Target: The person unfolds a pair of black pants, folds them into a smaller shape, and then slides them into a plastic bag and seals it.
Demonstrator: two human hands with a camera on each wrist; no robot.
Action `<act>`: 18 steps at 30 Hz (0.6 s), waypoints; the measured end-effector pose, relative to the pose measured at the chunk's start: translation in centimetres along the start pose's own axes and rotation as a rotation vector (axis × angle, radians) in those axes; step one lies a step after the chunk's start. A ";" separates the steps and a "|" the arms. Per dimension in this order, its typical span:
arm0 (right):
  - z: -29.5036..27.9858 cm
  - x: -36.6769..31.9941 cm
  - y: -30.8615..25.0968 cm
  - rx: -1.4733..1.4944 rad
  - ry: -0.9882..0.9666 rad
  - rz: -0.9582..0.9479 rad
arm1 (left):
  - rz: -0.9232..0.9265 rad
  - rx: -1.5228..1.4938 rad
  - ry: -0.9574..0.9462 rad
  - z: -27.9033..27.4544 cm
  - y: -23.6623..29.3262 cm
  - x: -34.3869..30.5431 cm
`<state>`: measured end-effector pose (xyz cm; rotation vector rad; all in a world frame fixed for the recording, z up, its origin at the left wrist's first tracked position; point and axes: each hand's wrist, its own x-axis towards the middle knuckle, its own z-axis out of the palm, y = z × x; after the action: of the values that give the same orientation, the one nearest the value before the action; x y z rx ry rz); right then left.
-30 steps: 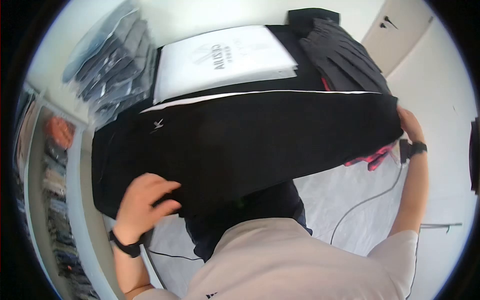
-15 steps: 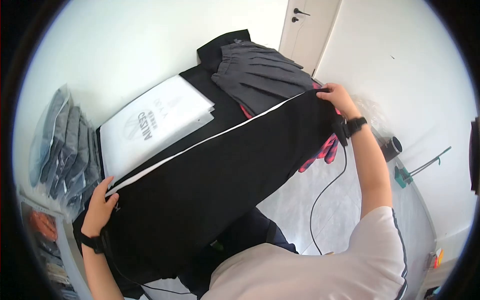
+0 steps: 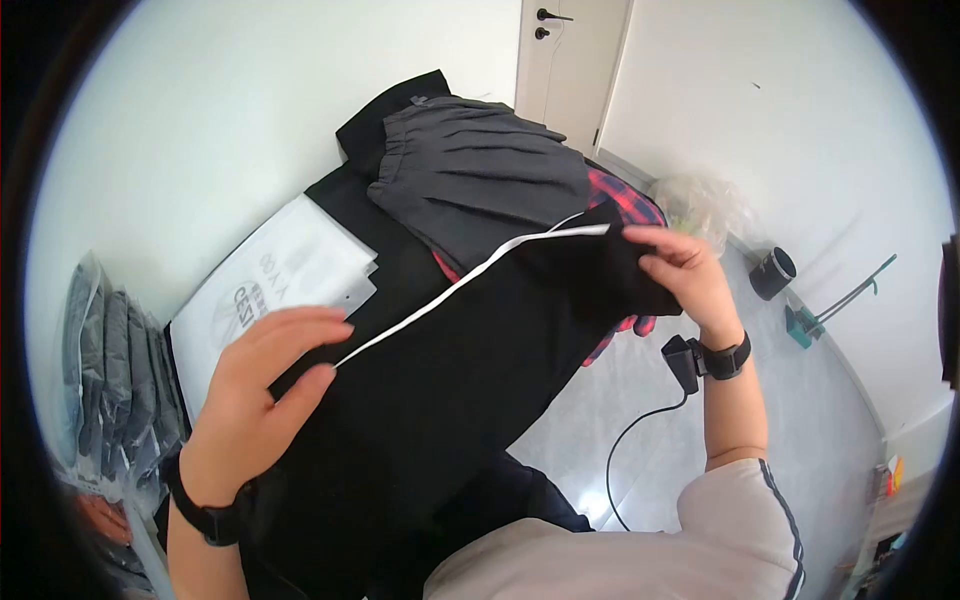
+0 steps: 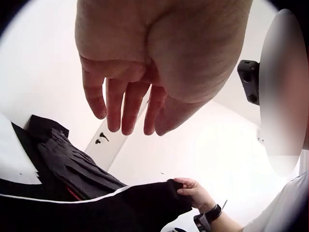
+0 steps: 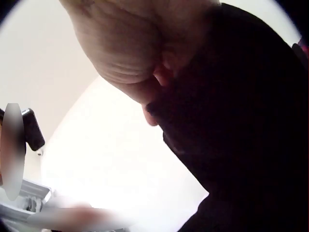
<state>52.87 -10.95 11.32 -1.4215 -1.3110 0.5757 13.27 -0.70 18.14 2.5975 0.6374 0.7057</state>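
Observation:
A black garment (image 3: 430, 400) with a white strip along its far edge lies across the table and toward the person's body. My right hand (image 3: 695, 280) pinches its narrow right end between thumb and fingers; the left wrist view also shows this grip at the garment's end (image 4: 181, 195). Over the garment's left part is my left hand (image 3: 250, 400), fingers extended and thumb apart, by the near end of the visible white strip. The left wrist view shows that hand (image 4: 149, 63) holding nothing. Dark cloth (image 5: 241, 125) fills the right wrist view beside the right palm (image 5: 125, 43).
Behind the garment lie a grey pleated skirt (image 3: 480, 165), red plaid cloth (image 3: 625, 200) and white printed bags (image 3: 280, 270). Bagged grey clothes (image 3: 115, 370) are stacked at left. On the floor at right are a black bin (image 3: 773, 273), a green dustpan (image 3: 803, 325) and a cable (image 3: 620, 450).
The left hand moved from the garment's lower left to the white-edged side, then came off it and shifted right. The right hand still holds the end, now lower. The head view has turned right.

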 end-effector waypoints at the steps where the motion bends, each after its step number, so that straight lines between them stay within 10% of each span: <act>1: -0.5 0.5 0.1 0.006 0.005 -0.001 | 0.003 0.005 -0.005 0.4 0.0 1.5; 7: -3.4 6.2 3.9 0.182 -0.085 0.034 | -0.131 -0.312 -0.186 4.5 -1.9 10.4; 18: 1.2 1.9 11.9 -0.452 0.613 -0.041 | -0.190 -0.420 -0.416 15.6 -5.4 21.1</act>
<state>57.04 -6.70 0.81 -1.7461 -0.9924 -0.2052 36.32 10.99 11.09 2.1622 0.5267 0.1972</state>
